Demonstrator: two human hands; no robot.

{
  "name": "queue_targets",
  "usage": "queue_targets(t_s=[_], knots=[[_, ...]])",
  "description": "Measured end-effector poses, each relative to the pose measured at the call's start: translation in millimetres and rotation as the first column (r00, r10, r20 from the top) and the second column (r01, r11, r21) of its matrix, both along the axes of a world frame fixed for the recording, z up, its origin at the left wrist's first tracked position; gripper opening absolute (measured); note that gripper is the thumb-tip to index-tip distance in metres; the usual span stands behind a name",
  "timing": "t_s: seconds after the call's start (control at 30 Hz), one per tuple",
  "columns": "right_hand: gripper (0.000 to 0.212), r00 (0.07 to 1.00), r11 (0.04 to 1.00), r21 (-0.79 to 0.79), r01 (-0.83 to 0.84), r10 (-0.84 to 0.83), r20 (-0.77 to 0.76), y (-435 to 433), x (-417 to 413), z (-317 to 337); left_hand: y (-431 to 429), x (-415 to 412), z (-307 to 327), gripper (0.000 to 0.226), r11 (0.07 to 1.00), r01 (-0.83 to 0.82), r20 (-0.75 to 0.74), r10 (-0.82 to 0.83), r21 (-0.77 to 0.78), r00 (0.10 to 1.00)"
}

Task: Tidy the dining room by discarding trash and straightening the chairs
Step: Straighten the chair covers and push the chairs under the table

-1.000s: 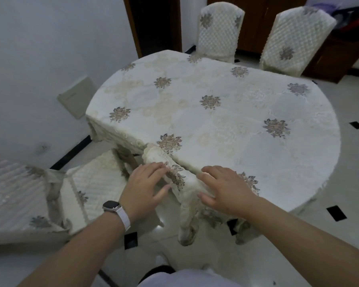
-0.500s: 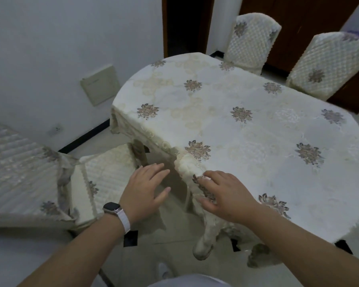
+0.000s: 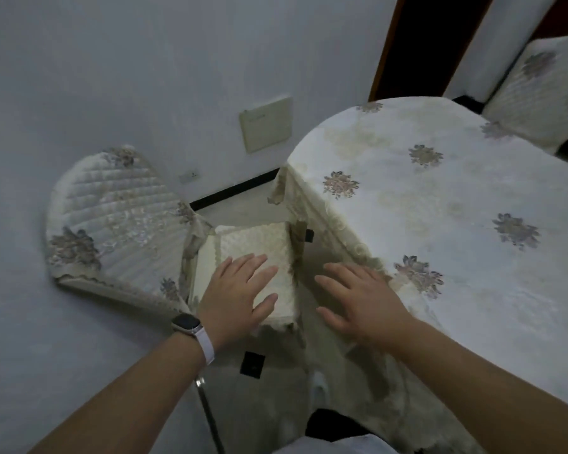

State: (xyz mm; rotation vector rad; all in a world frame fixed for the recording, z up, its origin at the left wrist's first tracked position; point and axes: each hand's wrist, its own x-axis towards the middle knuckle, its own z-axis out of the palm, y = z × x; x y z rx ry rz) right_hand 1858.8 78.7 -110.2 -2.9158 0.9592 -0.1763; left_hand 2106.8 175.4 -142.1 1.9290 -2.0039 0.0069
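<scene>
Cream floral tablecloth (image 3: 440, 208) hangs near a pale wall (image 3: 112, 60) and quilted chair (image 3: 112, 224).

Your right hand (image 3: 361, 303) has let go of the bunched tablecloth (image 3: 368, 371) and now spreads out, fingers straight, just beside the table (image 3: 338, 224) edge, where that fold has dropped to hang. Your left hand (image 3: 240, 290) has moved away from the table to over the chair seat (image 3: 259, 240).
</scene>
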Motion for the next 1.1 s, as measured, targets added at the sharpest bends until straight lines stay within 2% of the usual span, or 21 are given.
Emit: queue_targets(t_s=[0.13, 0.53, 0.77, 0.97, 1.1], knots=[[0.058, 0.994, 0.992, 0.064, -0.110, 0.111, -0.012, -27.6, 45.3, -6.4, 3.9, 34.9, -4.5, 0.046, 0.995, -0.093, 0.026, 0.092, 0.036, 0.995], [0.054, 0.904, 0.908, 0.047, -0.417, 0.408, 0.129, -107.4, 191.8, -11.7, -0.2, 135.0, 22.5, 0.042, 0.897, -0.441, 0.148, 0.433, 0.031, 0.889], [0.053, 0.828, 0.824, 0.087, -0.559, 0.551, 0.102, -118.6, 266.1, -14.7, 23.7, 183.2, 28.5, 0.047, 0.744, -0.668, 0.151, 0.661, -0.006, 0.735], [0.053, 0.771, 0.760, 0.130, -0.637, 0.629, 0.099, -108.4, 333.8, -16.9, 37.9, 236.8, 22.3, 0.047, 0.590, -0.808, 0.027, 0.807, -0.006, 0.589], [0.055, 0.778, 0.768, 0.125, -0.628, 0.625, 0.063, -99.0, 380.9, -15.6, 32.7, 269.9, 10.4, 0.050, 0.503, -0.864, -0.053, 0.863, 0.019, 0.502]])
